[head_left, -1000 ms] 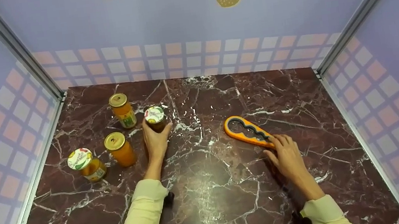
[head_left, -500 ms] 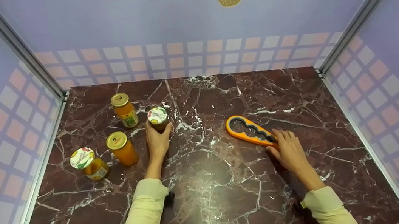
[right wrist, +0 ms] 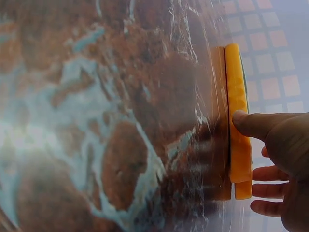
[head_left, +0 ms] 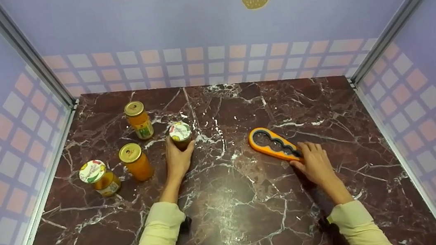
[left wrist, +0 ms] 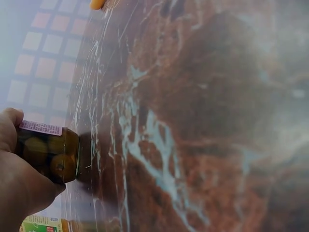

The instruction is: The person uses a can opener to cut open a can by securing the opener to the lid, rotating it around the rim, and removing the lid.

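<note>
We are gripping the small jar [head_left: 181,135] with our left hand [head_left: 178,161], fingers [head_left: 190,145] curled round its glass body, just left of the frame's centre in the head view; the left wrist view shows round fruit inside it and a pink label near the top [left wrist: 46,153]. Our right hand [head_left: 316,164] is resting on the narrow end of the orange jar opener [head_left: 274,144], right of centre, thumb [right wrist: 251,123] pressing its edge and the other fingers curling under it. The opener is lying flat on the bench [head_left: 252,201], not lifted.

We judge this to be the taking-hold step: jar secured, tool being grasped. The next move, as we see it, calls for raising the opener, bringing it to the patterned lid [head_left: 180,130], and choosing the hole that matches that lid while the left hand is bracing the jar against twisting.

Three other jars [head_left: 135,161] are standing in the left part of the frame.
</note>
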Available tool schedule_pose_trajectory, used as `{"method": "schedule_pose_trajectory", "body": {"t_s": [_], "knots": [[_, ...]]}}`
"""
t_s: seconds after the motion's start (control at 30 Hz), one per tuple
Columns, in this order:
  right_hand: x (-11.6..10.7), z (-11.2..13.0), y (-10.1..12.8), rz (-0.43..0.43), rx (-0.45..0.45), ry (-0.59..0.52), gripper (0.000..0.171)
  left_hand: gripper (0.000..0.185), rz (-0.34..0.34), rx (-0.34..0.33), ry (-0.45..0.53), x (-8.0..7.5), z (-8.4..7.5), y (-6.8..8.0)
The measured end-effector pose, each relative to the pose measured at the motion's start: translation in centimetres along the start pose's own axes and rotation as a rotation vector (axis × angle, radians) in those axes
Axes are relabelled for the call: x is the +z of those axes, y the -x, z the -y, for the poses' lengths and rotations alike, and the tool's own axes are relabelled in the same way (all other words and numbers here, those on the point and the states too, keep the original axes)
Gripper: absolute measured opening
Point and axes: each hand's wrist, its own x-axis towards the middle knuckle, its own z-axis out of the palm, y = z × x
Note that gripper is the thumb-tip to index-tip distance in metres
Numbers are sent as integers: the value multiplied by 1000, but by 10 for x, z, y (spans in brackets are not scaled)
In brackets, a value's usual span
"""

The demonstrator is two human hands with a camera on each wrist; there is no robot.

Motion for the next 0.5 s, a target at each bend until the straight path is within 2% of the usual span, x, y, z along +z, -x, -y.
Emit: {"method": "schedule_pose_trajectory", "body": {"t_s": [0.23, 0.5], "knots": [[3, 0, -1, 22, 7, 5, 65, 76, 29, 14, -37, 0, 0, 8], [0, 2, -6, 83, 30, 8, 60, 77, 161, 17, -41, -4, -1, 13]]}}
